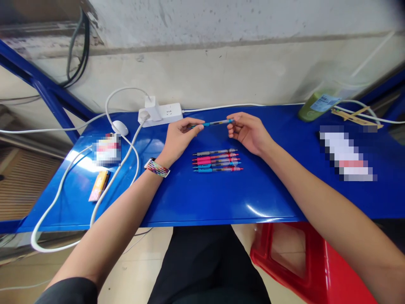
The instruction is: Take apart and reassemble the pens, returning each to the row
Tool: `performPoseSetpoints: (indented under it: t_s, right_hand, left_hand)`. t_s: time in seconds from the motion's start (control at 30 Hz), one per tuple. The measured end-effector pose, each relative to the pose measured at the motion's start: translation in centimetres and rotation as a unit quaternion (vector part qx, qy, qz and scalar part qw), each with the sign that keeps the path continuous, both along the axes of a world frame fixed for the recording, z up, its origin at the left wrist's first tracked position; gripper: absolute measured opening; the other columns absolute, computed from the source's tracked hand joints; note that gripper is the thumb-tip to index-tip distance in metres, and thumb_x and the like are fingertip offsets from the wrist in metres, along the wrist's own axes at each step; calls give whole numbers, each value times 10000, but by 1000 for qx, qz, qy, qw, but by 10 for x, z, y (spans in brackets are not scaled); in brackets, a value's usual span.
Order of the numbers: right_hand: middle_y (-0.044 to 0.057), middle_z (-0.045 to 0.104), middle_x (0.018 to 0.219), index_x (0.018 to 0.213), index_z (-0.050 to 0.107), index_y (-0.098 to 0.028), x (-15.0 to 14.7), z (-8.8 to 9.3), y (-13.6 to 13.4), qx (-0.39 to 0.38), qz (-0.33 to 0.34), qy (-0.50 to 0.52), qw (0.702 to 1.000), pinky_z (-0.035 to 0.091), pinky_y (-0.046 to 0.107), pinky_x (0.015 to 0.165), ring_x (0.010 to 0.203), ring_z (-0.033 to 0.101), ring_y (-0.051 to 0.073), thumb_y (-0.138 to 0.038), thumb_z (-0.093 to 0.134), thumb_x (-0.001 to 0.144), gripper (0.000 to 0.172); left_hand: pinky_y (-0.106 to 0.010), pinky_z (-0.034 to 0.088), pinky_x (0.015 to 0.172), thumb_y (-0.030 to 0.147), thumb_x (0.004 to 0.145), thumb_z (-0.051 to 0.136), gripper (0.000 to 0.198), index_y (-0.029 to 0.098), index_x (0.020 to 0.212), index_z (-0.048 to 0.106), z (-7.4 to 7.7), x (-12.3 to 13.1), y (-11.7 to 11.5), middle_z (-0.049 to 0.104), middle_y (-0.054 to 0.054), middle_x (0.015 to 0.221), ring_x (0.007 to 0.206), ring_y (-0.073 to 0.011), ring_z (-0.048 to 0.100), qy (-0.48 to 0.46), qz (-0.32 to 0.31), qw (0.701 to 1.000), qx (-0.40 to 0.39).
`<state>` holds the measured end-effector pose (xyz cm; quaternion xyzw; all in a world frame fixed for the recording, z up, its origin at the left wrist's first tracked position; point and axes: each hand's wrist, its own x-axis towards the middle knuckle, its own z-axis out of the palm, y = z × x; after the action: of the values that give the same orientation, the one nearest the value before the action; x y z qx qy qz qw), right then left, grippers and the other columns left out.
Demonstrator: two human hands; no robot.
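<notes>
I hold a blue pen (215,123) level above the blue table (202,198), one end in each hand. My left hand (180,137) pinches its left end; a colourful band sits on that wrist. My right hand (248,131) pinches the right tip with curled fingers. Just below the hands, several pens (217,160) with pink, blue and grey grips lie side by side in a neat row on the table.
A white power strip (163,113) with a plugged adapter and looping white cable (126,162) lies at the back left, beside a white mouse (120,127), a small box (108,148) and an orange lighter (99,185). A green bottle (314,105) lies back right. A red stool (303,261) stands under the table.
</notes>
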<state>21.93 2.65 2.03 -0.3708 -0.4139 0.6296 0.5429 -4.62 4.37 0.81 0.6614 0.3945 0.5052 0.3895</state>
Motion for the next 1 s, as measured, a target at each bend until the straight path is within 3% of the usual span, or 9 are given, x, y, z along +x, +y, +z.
performPoseSetpoints:
  t_s: [0.13,0.3,0.57,0.7,0.87,1.0]
  right_hand:
    - [31,816,863,1159,799,-207,3,8,-1,-67,79,102,989,681,274,681,719,743,161,-350,706,992,239]
    - [5,784,807,1089,757,-226,3,2,1,-73,89,178,977,639,233,638,675,697,133,-200,641,973,166]
    - [-13,750,838,1136,762,-278,7,-2,0,-34,73,111,990,602,260,667,739,679,153,-297,635,1001,187]
    - [3,725,806,1071,754,-269,9,-4,1,-14,63,70,995,585,280,650,722,646,170,-336,689,963,143]
    - [27,758,855,1123,766,-269,11,-5,2,21,72,7,997,601,322,686,790,669,204,-510,654,981,301]
    - [-7,715,786,1061,755,-277,12,-8,4,29,80,38,996,554,275,647,724,607,170,-401,731,909,198]
  left_hand:
    - [-289,619,805,368,866,970,260,221,1062,882,-3,1,4,858,-56,1013,899,-176,774,-30,8,999,14]
    - [-289,633,758,402,843,1005,294,210,1020,870,-3,2,4,811,-35,853,767,-154,742,-63,-12,998,2]
    - [-305,682,793,378,823,1023,308,213,1036,873,4,5,-1,820,-29,842,789,-167,801,-107,-40,993,-8]
    - [-299,683,800,350,826,1020,292,208,1030,866,4,6,-2,815,-24,828,798,-167,816,-117,-50,992,-7]
    - [-296,681,772,347,838,1016,281,203,1004,840,3,6,-2,802,-22,812,790,-171,817,-117,-57,991,2]
    - [-308,687,785,337,840,1007,272,205,1006,837,3,6,-2,809,-25,831,800,-174,815,-106,-53,993,3]
